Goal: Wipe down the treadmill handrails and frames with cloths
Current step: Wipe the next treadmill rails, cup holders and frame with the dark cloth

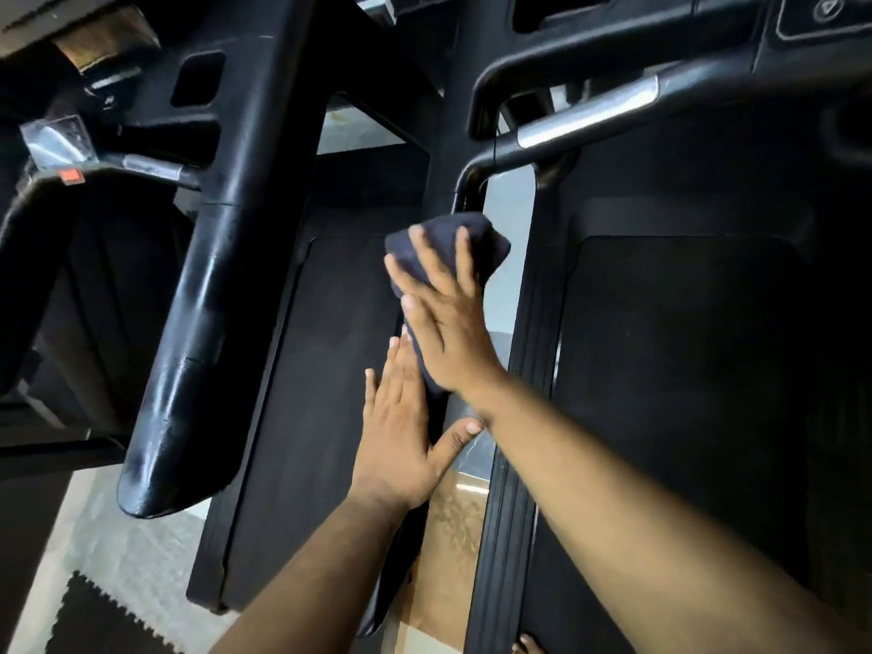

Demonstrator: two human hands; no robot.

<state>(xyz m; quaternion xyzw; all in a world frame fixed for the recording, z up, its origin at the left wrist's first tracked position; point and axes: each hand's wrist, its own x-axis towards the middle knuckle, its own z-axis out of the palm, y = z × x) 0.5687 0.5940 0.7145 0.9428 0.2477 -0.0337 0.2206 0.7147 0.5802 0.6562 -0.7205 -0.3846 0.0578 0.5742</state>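
Head view, nearest first: a bare toe [527,645] shows at the bottom edge beside the treadmill deck [674,370]. Both forearms reach up between two machines. The left hand [401,436] lies flat with straight fingers along a dark upright frame post [436,403], its grip released, holding nothing. Just beyond and above it, the right hand [443,318] presses a dark cloth [476,238] against the same post with spread, straight fingers, not clenched. The post's long axis runs up and away toward the curved handrail [585,120]. The right hand, being nearer the handrail, is likely best placed to carry the cloth upward along that axis.
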